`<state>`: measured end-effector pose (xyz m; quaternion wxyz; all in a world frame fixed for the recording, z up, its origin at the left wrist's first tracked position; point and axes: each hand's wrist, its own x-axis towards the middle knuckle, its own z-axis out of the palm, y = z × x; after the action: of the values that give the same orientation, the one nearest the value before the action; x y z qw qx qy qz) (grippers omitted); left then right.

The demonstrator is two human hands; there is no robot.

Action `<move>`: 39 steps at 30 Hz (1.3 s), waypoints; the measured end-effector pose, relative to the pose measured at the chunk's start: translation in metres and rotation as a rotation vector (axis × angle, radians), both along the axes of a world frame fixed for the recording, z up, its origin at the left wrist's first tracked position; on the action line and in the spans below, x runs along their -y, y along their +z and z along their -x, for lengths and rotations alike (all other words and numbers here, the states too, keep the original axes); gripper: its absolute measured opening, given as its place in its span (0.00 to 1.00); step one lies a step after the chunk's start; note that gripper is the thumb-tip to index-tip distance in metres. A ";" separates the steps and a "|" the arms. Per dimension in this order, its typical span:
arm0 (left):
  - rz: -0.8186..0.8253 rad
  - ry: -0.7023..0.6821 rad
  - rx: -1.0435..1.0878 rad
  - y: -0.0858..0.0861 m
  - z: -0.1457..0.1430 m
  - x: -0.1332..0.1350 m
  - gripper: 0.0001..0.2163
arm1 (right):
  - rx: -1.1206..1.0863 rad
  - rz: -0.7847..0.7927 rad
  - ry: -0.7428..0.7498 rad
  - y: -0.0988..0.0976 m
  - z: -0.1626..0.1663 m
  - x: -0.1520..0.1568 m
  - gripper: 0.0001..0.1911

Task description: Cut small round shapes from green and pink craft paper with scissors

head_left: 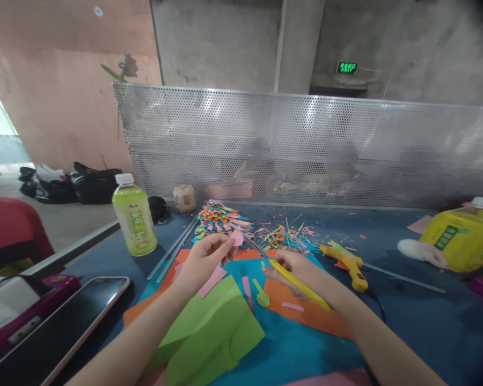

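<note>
My left hand (206,256) is raised over the table, its fingers pinched on a small pink paper piece (237,237). My right hand (295,268) grips long tweezers with a yellow handle (300,285); their metal tips reach up to the pink piece. Below the hands lie sheets of coloured paper: green (209,335), orange (312,311) and teal (293,348). A small green cut-out (261,297) and pink strips (247,287) rest on them.
A pile of coloured paper bits (217,217) lies behind the hands, with scraps scattered to its right. A yellow glue gun (348,262) lies right of my right hand. A green drink bottle (134,214), a phone (70,327) and a yellow bottle (462,238) stand around. A perforated metal screen (306,145) closes the back.
</note>
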<state>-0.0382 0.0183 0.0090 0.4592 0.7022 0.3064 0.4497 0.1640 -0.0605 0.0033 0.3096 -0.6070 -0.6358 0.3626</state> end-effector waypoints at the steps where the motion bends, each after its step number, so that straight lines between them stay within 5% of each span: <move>1: -0.004 0.005 0.001 0.000 0.000 -0.001 0.12 | -0.005 0.005 -0.003 -0.001 0.000 0.000 0.20; 39: -0.068 0.021 -0.036 -0.003 0.000 -0.003 0.13 | 0.021 0.002 -0.054 -0.003 0.001 -0.002 0.20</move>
<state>-0.0383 0.0215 0.0063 0.4246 0.7222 0.3063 0.4521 0.1633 -0.0583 0.0002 0.3121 -0.6278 -0.6222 0.3483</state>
